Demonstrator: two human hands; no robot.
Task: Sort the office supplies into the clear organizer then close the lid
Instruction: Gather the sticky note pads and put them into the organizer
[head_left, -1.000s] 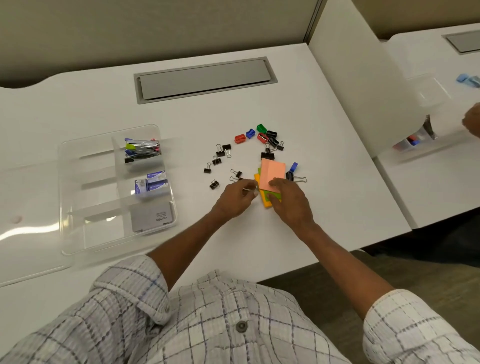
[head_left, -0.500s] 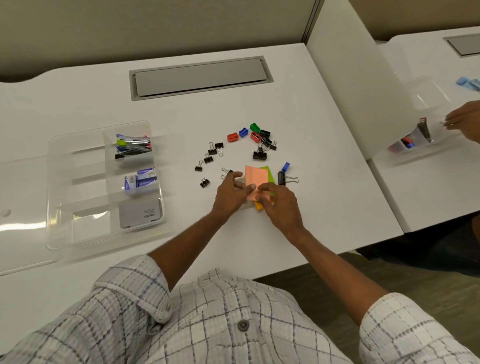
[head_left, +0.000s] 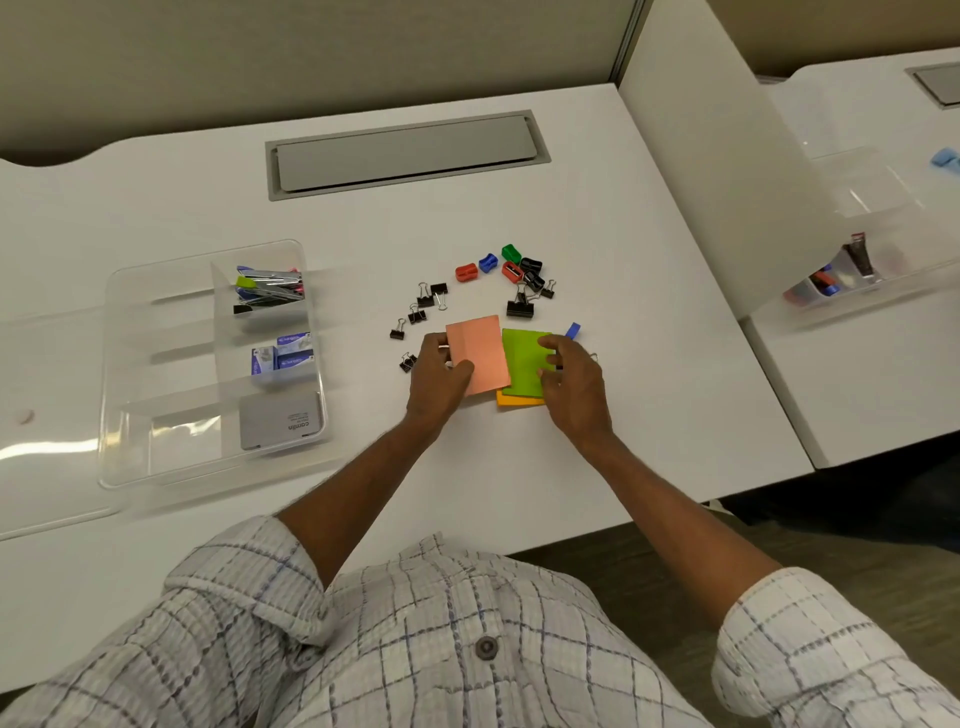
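Observation:
My left hand (head_left: 439, 371) grips a pink sticky-note pad (head_left: 478, 353) by its left edge, lifted slightly off the stack. My right hand (head_left: 569, 382) rests its fingers on a green pad (head_left: 522, 358), which lies on an orange pad (head_left: 517, 400). Behind them lie several black binder clips (head_left: 519, 306) and coloured pencil sharpeners (head_left: 488, 263). The clear organizer (head_left: 156, 364) sits at left, its right compartments holding staplers (head_left: 270, 288), staple boxes (head_left: 283, 358) and a grey case (head_left: 280, 421).
The organizer's clear lid (head_left: 47, 467) lies open to its left. A grey cable hatch (head_left: 405, 153) is set into the desk's back. A white divider panel (head_left: 727, 171) stands at right, with another desk and another organizer (head_left: 857, 270) beyond it.
The pink pad has shifted left off the stack in my left hand, uncovering the green pad under my right fingers. The other person's hand at the far right has left the view.

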